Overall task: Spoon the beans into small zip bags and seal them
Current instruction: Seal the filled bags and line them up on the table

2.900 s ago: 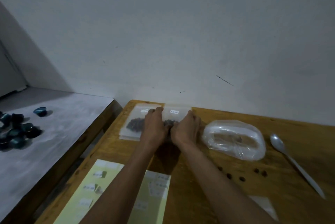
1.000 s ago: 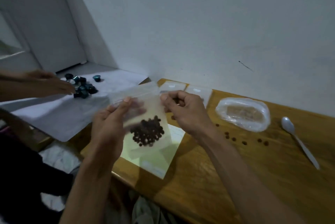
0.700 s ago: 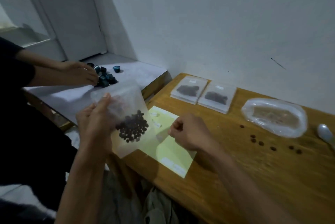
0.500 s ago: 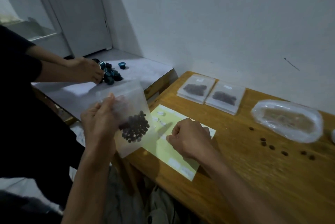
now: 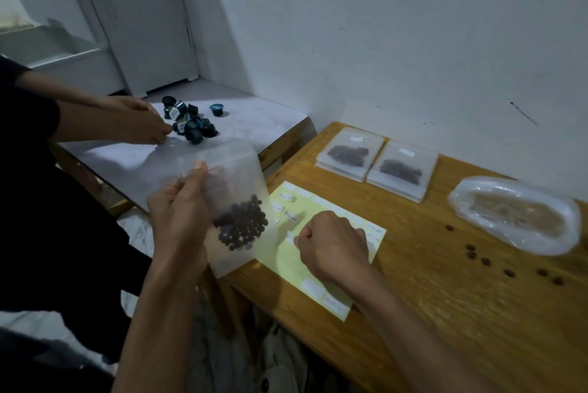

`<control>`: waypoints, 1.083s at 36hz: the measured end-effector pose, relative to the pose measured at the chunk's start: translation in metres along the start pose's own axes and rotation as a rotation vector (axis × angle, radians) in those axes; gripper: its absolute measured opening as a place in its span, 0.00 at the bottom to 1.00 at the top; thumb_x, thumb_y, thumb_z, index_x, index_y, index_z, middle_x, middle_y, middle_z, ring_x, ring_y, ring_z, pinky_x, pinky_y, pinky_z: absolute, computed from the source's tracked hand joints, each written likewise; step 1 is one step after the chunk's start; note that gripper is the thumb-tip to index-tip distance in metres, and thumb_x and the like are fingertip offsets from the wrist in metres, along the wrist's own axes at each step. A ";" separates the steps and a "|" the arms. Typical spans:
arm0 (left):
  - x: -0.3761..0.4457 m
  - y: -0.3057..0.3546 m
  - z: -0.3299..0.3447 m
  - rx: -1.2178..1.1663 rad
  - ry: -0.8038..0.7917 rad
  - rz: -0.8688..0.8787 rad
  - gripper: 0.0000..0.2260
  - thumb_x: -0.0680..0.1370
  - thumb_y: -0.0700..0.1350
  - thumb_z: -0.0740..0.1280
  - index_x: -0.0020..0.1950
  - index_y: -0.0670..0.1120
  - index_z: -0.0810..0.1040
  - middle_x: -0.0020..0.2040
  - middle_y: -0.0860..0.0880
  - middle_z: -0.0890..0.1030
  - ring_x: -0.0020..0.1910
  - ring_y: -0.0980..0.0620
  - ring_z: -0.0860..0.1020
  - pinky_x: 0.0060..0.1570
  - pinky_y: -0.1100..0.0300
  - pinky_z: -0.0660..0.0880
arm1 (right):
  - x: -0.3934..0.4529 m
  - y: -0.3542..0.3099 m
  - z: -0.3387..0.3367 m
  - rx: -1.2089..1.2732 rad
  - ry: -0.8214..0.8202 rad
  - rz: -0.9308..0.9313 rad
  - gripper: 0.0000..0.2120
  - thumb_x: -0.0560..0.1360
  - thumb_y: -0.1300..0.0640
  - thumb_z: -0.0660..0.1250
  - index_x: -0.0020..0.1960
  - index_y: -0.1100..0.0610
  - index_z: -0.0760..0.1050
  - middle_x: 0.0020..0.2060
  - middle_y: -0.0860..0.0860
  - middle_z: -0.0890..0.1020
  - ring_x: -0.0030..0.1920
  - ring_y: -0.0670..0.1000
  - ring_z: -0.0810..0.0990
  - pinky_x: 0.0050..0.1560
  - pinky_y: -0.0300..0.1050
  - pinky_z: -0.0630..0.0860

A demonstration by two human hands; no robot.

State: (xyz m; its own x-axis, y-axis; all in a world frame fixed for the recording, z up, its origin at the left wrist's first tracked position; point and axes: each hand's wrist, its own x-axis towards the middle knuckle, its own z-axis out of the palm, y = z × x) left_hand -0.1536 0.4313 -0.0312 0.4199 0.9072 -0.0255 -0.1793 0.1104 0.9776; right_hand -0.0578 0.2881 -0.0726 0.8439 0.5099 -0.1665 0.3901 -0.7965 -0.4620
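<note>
Left hand (image 5: 178, 217), left of centre: thumb and fingers pinched on the upper part of a clear zip bag (image 5: 229, 198), held upright off the near-left edge of the wooden table (image 5: 445, 313). Dark beans (image 5: 241, 227) heaped low in that bag. Right hand (image 5: 334, 246), centre: fingers curled into a loose fist, fingertips down on a pale yellow label sheet (image 5: 331, 265); hard to tell whether anything pinched between them. Upper right of centre: two filled bags (image 5: 375, 163), flat, side by side, touching, near the wall. Right edge: a crumpled clear plastic bag (image 5: 515, 217) with brownish contents. Below it: loose beans (image 5: 509, 272) scattered on the wood. Upper left: another person's hands (image 5: 143, 125) beside a cluster of dark capsules (image 5: 191, 120) on a grey table (image 5: 254, 119).
</note>
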 end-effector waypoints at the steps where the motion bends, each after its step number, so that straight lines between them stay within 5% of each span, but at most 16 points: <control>1: 0.000 0.000 0.000 -0.004 -0.002 -0.006 0.12 0.81 0.48 0.67 0.40 0.46 0.84 0.41 0.48 0.86 0.48 0.46 0.84 0.53 0.47 0.81 | -0.001 -0.001 -0.001 0.005 -0.007 0.000 0.15 0.78 0.50 0.65 0.34 0.52 0.70 0.32 0.49 0.74 0.45 0.56 0.80 0.61 0.57 0.69; 7: -0.001 0.002 -0.001 -0.004 -0.050 -0.018 0.14 0.81 0.48 0.66 0.37 0.46 0.82 0.40 0.47 0.85 0.47 0.44 0.83 0.51 0.47 0.80 | -0.012 0.000 -0.027 0.068 -0.033 -0.039 0.12 0.80 0.54 0.66 0.38 0.53 0.80 0.37 0.49 0.83 0.42 0.52 0.81 0.54 0.56 0.77; 11: 0.000 0.005 0.006 0.034 -0.143 -0.020 0.17 0.81 0.48 0.66 0.35 0.45 0.83 0.37 0.47 0.84 0.41 0.45 0.81 0.47 0.49 0.78 | -0.027 -0.007 -0.075 0.162 -0.035 -0.237 0.07 0.81 0.50 0.66 0.45 0.50 0.78 0.40 0.43 0.80 0.40 0.42 0.77 0.41 0.41 0.75; 14: -0.010 0.008 0.018 0.078 -0.299 -0.043 0.18 0.82 0.47 0.65 0.35 0.44 0.84 0.38 0.44 0.86 0.40 0.45 0.84 0.40 0.51 0.80 | -0.025 -0.021 -0.097 0.136 -0.027 -0.377 0.07 0.80 0.49 0.67 0.45 0.50 0.78 0.40 0.43 0.80 0.40 0.43 0.77 0.44 0.45 0.76; 17: -0.023 0.009 0.035 0.116 -0.450 -0.110 0.18 0.82 0.48 0.63 0.37 0.44 0.84 0.41 0.43 0.86 0.43 0.44 0.86 0.44 0.46 0.81 | -0.020 -0.030 -0.108 -0.001 -0.014 -0.440 0.09 0.80 0.50 0.67 0.42 0.50 0.76 0.39 0.43 0.79 0.42 0.45 0.76 0.52 0.50 0.74; 22: -0.037 0.007 0.051 0.122 -0.524 -0.147 0.14 0.82 0.48 0.63 0.50 0.39 0.83 0.44 0.41 0.86 0.46 0.44 0.86 0.44 0.49 0.79 | -0.010 -0.025 -0.111 -0.265 0.115 -0.417 0.10 0.79 0.50 0.66 0.41 0.52 0.78 0.41 0.49 0.83 0.46 0.54 0.79 0.56 0.57 0.74; 28: -0.045 0.007 0.063 0.128 -0.545 -0.140 0.13 0.81 0.47 0.63 0.47 0.41 0.84 0.43 0.41 0.86 0.45 0.44 0.86 0.48 0.45 0.80 | -0.009 -0.015 -0.111 -0.341 0.175 -0.381 0.06 0.76 0.56 0.69 0.40 0.51 0.78 0.41 0.49 0.82 0.46 0.55 0.78 0.52 0.56 0.74; 36: -0.051 0.004 0.066 0.151 -0.579 -0.079 0.05 0.77 0.39 0.69 0.50 0.43 0.84 0.46 0.43 0.87 0.48 0.45 0.86 0.54 0.36 0.78 | -0.013 -0.004 -0.113 -0.135 0.216 -0.293 0.04 0.75 0.52 0.71 0.44 0.52 0.79 0.44 0.48 0.82 0.48 0.52 0.80 0.49 0.53 0.78; 39: -0.050 0.004 0.067 0.130 -0.569 -0.066 0.06 0.78 0.38 0.69 0.53 0.41 0.83 0.47 0.42 0.87 0.48 0.44 0.86 0.51 0.38 0.80 | -0.015 0.005 -0.110 0.080 0.285 -0.219 0.17 0.73 0.45 0.74 0.54 0.48 0.71 0.52 0.46 0.75 0.52 0.49 0.75 0.51 0.49 0.76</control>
State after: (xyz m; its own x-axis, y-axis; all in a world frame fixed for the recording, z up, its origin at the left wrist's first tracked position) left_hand -0.1157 0.3591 -0.0118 0.8447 0.5353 -0.0065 -0.0407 0.0762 0.9963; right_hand -0.0281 0.2406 0.0233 0.8165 0.5458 0.1880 0.5525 -0.6443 -0.5288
